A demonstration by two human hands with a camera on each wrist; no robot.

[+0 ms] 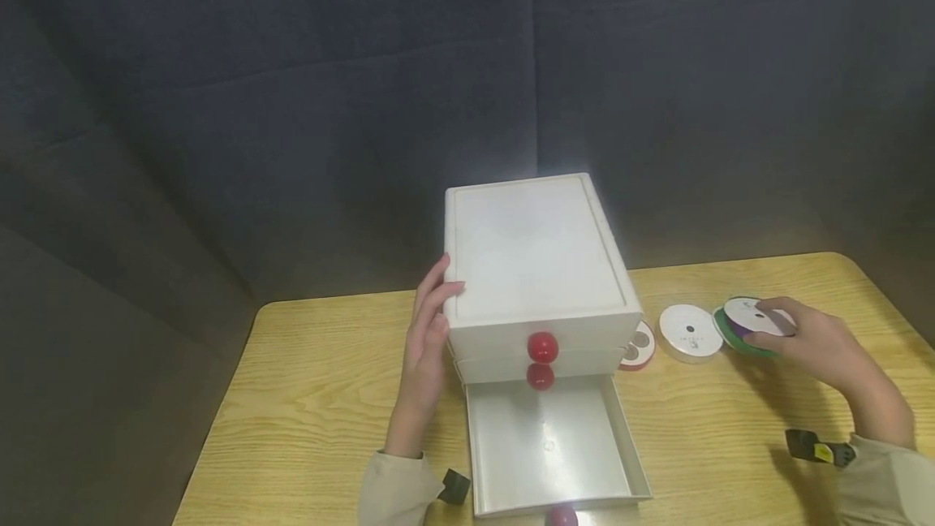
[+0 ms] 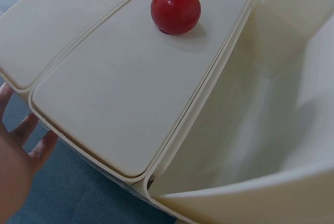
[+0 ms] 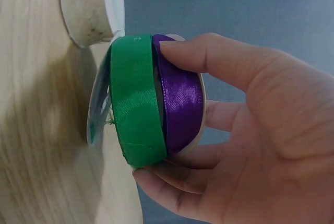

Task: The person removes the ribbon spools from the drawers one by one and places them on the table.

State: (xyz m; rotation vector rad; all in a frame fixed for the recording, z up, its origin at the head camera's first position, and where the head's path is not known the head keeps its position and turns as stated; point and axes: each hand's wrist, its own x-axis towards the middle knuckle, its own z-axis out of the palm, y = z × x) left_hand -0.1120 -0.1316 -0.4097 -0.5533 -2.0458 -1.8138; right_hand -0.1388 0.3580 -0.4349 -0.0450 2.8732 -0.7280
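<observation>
A white drawer unit (image 1: 533, 250) stands mid-table, its bottom drawer (image 1: 548, 437) pulled out with a bare inside. My left hand (image 1: 424, 339) rests against the unit's left side, fingers fairly straight, one fingertip over the top edge. In the left wrist view, that hand's fingertips are at the edges of the upper drawer fronts (image 2: 115, 88). Over on the right, my right hand (image 1: 821, 351) grips a spool of purple ribbon (image 3: 183, 112) between thumb and fingers. A spool of green ribbon (image 3: 136, 104) lies right against the purple one, with fingertips reaching its edge.
A white-sided ribbon spool (image 1: 690, 331) lies just left of the green one. Closer to the unit, another spool with a red edge (image 1: 638, 347) is partly hidden. Round red knobs (image 1: 543, 347) stick out from the drawer fronts. A dark curtain (image 1: 394, 104) hangs behind the table.
</observation>
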